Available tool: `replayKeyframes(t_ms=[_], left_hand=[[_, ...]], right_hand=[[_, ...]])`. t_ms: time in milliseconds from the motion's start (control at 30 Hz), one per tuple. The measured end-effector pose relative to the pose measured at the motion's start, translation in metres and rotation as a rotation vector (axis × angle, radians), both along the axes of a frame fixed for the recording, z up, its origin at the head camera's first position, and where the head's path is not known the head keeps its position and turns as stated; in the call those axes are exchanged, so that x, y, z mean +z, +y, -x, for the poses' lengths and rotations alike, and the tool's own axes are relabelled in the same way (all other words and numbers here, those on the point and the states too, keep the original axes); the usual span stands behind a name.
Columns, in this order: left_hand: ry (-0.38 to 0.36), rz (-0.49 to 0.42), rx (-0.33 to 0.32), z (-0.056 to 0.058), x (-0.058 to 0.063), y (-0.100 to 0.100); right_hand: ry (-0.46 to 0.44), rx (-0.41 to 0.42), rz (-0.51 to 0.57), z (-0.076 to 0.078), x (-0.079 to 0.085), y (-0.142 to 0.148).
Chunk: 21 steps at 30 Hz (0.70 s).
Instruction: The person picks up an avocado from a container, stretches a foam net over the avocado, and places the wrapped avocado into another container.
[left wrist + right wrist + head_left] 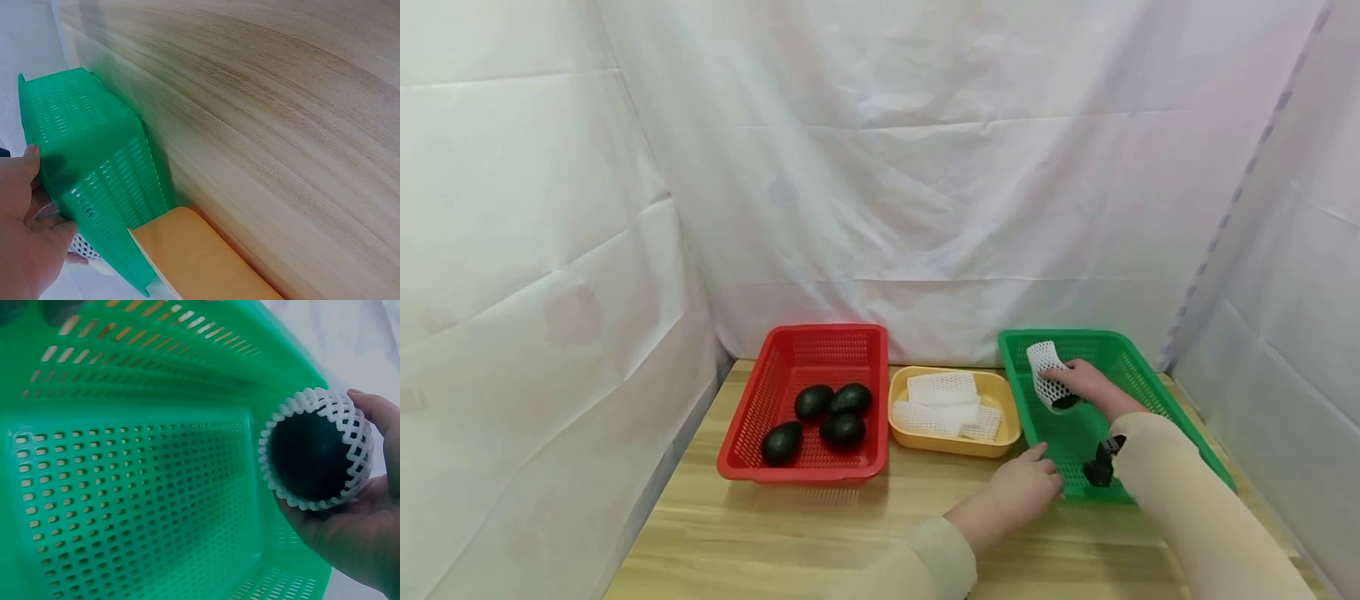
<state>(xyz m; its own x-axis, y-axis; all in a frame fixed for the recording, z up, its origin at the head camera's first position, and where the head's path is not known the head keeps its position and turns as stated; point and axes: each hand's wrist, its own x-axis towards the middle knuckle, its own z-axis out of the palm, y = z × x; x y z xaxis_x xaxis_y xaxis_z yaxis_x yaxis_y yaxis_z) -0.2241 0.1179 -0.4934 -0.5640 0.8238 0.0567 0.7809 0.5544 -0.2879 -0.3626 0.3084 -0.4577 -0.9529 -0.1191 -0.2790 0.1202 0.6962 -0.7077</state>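
My right hand (pixel 1084 380) holds an avocado (pixel 309 456) inside a white foam net sleeve (pixel 1047 371), over the far part of the green basket (pixel 1063 454). The dark end of the fruit shows at the sleeve's open end, and the fingers and thumb wrap the sleeve's sides. At the basket's near left corner, my left hand (pixel 1021 487) grips the rim, its digits at the green edge in the left wrist view. The basket floor below the sleeved avocado shows bare perforated plastic.
A red basket (pixel 808 479) at the left contains several bare avocados (pixel 782 443). Between the baskets, a yellow tray (pixel 951 446) has several white foam net sleeves (pixel 942 389) in it. All stand on a wooden table (pixel 790 537), with white cloth behind and at both sides.
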Motion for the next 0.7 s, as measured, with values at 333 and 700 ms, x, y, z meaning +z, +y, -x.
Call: replayKeyframes(t_ms=[333, 700], left_hand=[[-0.040, -0.024, 0.015, 0.003, -0.001, -0.002], [-0.065, -0.015, 0.024, 0.003, -0.001, 0.001]], right_hand=[[-0.051, 0.024, 0.000, 0.017, -0.021, -0.008], [-0.059, 0.012, -0.049, 0.025, -0.034, -0.003]])
